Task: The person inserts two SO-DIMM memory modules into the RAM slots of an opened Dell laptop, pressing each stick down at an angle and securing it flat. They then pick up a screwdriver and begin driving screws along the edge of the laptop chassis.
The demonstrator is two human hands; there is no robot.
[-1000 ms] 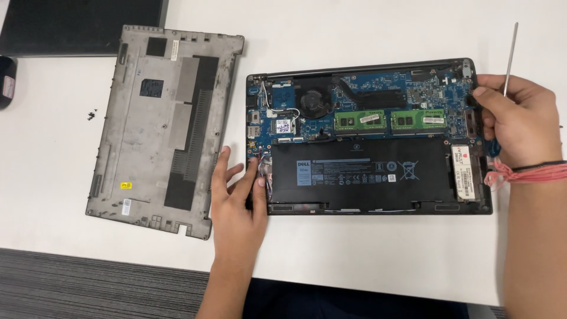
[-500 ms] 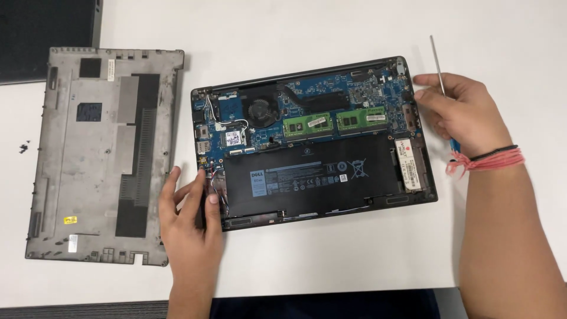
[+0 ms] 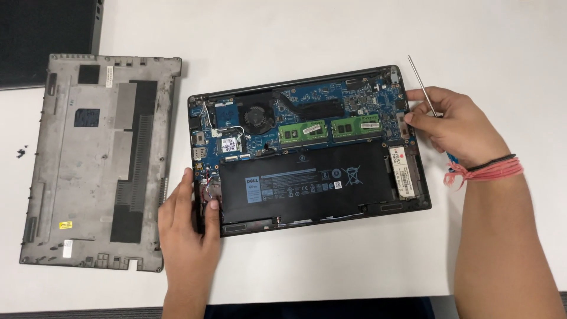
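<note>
Lying open on the white table (image 3: pixel 331 35), the laptop (image 3: pixel 307 150) shows its insides: a flat black battery (image 3: pixel 301 184) across the front, two green memory sticks (image 3: pixel 329 129) above it, a round fan (image 3: pixel 258 116) and blue circuit board (image 3: pixel 331 94) toward the rear. My left hand (image 3: pixel 188 227) rests on the laptop's front left corner, fingers together and curled over the edge, thumb touching the battery's left end. My right hand (image 3: pixel 456 125) is closed around a screwdriver (image 3: pixel 424 88) beside the right rear corner, with the thin metal shaft pointing up and away from the case. A red band (image 3: pixel 485 171) circles that wrist. Just left of the laptop lies the removed grey bottom cover (image 3: pixel 94 159), inner side up, dull metal with ribbed black strips. A dark flat panel (image 3: pixel 47 41) sits at the far left corner of the table. Small black screws (image 3: pixel 21 152) lie near the left edge. Bare tabletop stays open behind and in front of the laptop.
</note>
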